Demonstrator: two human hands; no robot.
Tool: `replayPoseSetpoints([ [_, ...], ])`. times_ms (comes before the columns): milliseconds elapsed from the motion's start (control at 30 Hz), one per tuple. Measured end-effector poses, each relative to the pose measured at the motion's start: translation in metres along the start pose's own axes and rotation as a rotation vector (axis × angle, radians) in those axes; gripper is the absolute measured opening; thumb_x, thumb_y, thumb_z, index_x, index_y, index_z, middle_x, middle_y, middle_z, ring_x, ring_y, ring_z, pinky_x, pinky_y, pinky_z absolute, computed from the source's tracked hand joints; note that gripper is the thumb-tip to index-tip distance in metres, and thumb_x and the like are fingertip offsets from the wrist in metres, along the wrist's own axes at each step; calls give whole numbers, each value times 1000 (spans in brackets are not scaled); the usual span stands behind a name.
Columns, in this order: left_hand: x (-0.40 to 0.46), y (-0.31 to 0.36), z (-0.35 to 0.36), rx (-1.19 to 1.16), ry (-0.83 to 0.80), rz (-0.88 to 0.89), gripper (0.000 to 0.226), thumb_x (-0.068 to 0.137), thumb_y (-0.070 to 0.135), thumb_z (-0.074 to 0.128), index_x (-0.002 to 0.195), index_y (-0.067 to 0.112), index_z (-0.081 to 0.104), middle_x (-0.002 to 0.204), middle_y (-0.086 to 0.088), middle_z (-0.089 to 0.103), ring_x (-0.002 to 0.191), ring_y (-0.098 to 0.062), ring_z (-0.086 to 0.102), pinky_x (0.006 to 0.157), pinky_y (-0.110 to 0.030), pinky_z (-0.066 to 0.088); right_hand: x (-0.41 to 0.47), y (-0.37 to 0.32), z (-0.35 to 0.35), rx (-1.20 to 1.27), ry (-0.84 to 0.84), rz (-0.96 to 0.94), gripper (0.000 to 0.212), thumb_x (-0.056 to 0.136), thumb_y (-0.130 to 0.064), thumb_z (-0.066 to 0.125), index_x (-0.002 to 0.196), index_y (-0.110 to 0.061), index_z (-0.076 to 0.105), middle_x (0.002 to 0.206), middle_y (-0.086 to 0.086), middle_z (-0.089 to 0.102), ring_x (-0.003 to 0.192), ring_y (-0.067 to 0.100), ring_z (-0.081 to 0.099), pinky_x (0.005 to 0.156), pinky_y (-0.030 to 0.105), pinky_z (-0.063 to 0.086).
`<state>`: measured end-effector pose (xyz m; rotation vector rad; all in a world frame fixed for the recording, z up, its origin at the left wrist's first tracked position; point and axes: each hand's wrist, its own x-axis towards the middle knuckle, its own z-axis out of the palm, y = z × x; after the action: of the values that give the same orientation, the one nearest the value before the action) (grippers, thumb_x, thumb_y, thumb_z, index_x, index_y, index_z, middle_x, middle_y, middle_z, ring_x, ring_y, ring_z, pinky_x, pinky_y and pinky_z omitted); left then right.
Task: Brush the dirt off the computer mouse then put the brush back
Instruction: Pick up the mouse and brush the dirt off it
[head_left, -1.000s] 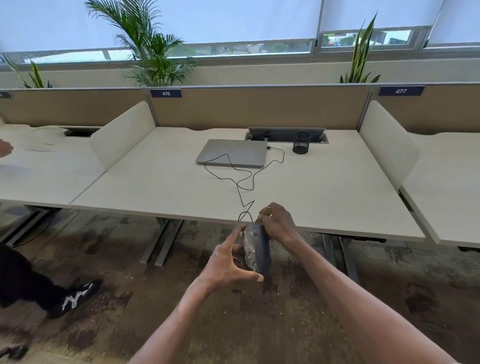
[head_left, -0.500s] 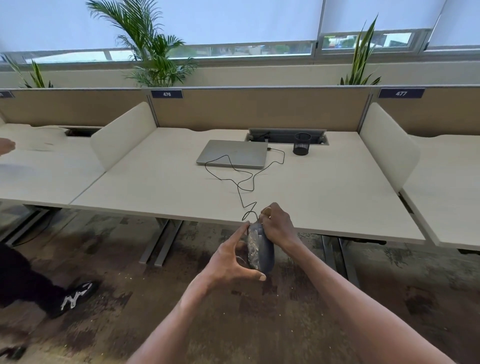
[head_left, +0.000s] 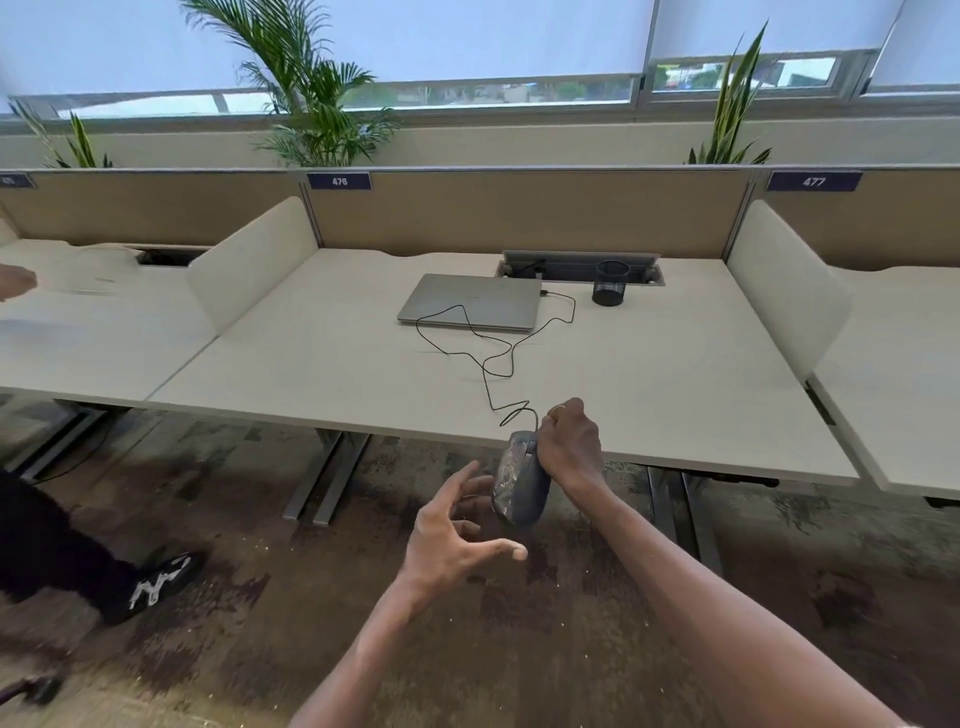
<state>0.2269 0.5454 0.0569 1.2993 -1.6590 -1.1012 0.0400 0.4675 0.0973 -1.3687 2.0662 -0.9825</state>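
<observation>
R hand (head_left: 569, 447) clenched on computer mouse (head_left: 519, 480), held off the near edge of desk (head_left: 322, 374), above the floor; mouse tilted on its side, pale dirt on its top face. L hand (head_left: 452, 540) just left of mouse, fingers spread, grasping nothing, not touching it. Mouse cable (head_left: 485, 358) runs far across desk to closed laptop (head_left: 472, 301). Black mesh cup (head_left: 610, 283) right of laptop.

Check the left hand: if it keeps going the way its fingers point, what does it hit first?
Most likely the dirty computer mouse, held off the desk edge by the right hand. The left hand is open, fingers spread up-right toward the mouse, a small gap apart. Depth is uncertain from one view.
</observation>
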Motion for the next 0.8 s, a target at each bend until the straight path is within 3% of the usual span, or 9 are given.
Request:
replayPoseSetpoints([
  [167,-13,7,37,9,260,8,119,52,45,97,151,9,43,131,-4,67,118,-12,66,90,-27,59,-3,-2,5,4,66,98,23,101,-18,42,116,-2,49,112,22,66,103,41,63,80,42,50],
  [267,-15,14,54,46,405,7,112,53,47,95,146,4,49,131,-10,67,120,-16,63,101,-30,53,-6,1,9,20,94,147,22,101,-19,41,114,-3,48,111,22,66,102,42,63,71,37,43],
  [367,-15,15,63,52,514,9,104,55,35,99,142,1,52,126,-12,69,117,-19,64,102,-36,52,-9,4,12,49,116,174,20,100,-16,42,113,-3,48,109,23,66,101,42,63,69,35,39],
  [467,-13,14,65,3,551,-7,100,58,20,100,143,1,50,122,-10,68,111,-26,69,95,-49,57,-10,7,14,79,127,194,19,98,-13,43,112,-1,48,108,24,66,102,42,63,69,35,40],
  [600,-12,11,65,-16,563,-9,98,60,19,99,143,4,51,119,-10,69,107,-27,71,92,-49,59,-11,10,13,98,132,216,18,97,-11,44,112,-1,49,108,23,67,103,43,64,71,35,42],
  [800,-17,16,60,-66,554,33,110,58,42,94,150,9,42,121,0,68,107,-18,72,91,-43,61,-12,11,11,128,131,239,19,98,-12,44,113,-1,49,110,24,67,103,43,64,72,36,43],
])
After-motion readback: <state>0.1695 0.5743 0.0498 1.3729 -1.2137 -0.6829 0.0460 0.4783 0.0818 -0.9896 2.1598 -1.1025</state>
